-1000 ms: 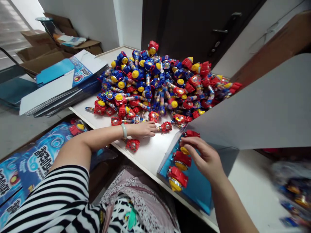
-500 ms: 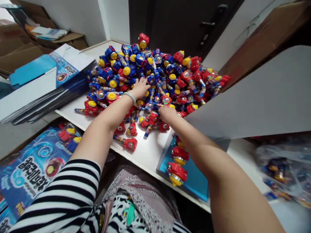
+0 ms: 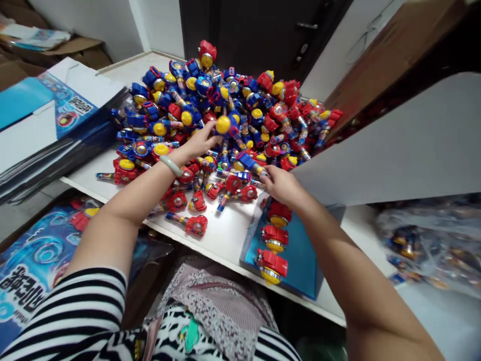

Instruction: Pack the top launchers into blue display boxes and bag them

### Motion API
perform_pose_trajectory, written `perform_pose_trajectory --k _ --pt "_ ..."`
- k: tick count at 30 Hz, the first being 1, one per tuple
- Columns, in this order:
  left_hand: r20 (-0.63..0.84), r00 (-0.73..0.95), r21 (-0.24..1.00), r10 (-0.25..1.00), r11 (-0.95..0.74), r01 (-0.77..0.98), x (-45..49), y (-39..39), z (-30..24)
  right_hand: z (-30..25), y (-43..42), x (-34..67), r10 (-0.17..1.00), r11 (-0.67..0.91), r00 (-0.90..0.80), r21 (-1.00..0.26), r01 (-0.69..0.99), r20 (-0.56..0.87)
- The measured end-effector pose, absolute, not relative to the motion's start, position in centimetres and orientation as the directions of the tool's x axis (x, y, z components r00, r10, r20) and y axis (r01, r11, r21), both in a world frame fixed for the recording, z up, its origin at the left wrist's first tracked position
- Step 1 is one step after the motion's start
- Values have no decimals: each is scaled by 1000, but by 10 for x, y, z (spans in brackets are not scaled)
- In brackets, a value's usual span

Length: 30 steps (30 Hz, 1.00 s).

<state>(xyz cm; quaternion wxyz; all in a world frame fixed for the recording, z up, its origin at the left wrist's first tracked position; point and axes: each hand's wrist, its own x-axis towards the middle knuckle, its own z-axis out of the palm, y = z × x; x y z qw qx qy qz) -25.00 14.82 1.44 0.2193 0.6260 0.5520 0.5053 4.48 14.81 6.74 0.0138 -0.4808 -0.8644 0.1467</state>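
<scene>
A big heap of red and blue plastic toys with yellow caps (image 3: pixel 225 105) covers the white table (image 3: pixel 229 235). My left hand (image 3: pixel 199 143), a pale bangle on its wrist, is closed on a blue toy with a yellow cap (image 3: pixel 225 125) at the heap's near side. My right hand (image 3: pixel 280 183) grips a blue toy with a clear tube (image 3: pixel 250 164) at the heap's front edge. Below it an open blue box (image 3: pixel 300 260) holds three red toys (image 3: pixel 272 238) in a column, its grey lid (image 3: pixel 394 150) standing up.
Flat printed cartons (image 3: pixel 48 120) are stacked at the table's left. More printed blue cartons (image 3: pixel 33 260) lie low at the left. Bagged toys (image 3: pixel 424 240) lie blurred at the right. A dark door (image 3: pixel 255 35) stands behind the heap.
Both hands went from the table's front and the box up into the heap. Each has now taken hold of a blue toy; the box holds three red toys.
</scene>
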Motion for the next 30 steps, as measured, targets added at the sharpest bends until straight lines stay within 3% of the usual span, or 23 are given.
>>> perform_pose_trajectory --k 2,4,5,7,10,12,15,18,21,25,30 --pt "262 -228 964 938 -266 12 -223 122 14 67 120 73 844 428 -536 -629 649 21" --pt "160 -229 920 960 -229 -319 -186 98 14 60 92 90 852 216 -524 -910 354 -2" --pt "143 -212 882 967 -222 -416 -166 88 15 55 79 94 843 66 -535 -976 208 -57" --pt "140 -194 815 971 -225 -534 -128 73 17 44 59 96 813 -176 -565 -984 -12 -139" --pt "108 -177 753 978 -197 -628 -83 61 26 30 43 99 845 -249 -515 -958 -141 -144" --pt "100 -130 747 987 -160 -645 -64 57 35 28 40 111 880 -168 -463 -980 -103 -102" --pt "138 15 785 990 -100 -612 -46 54 49 44 41 143 899 112 -430 -993 39 85" --pt "159 188 863 969 -44 -503 -28 61 60 77 45 175 848 405 -446 -894 191 288" --pt "189 280 918 941 -68 -390 -5 73 67 101 50 195 771 583 -517 -740 337 372" --pt "290 179 919 940 -221 -327 9 88 69 84 69 216 764 644 -385 -569 511 519" --pt "314 6 918 949 -302 -255 -13 98 53 11 109 226 790 534 -165 -532 657 590"
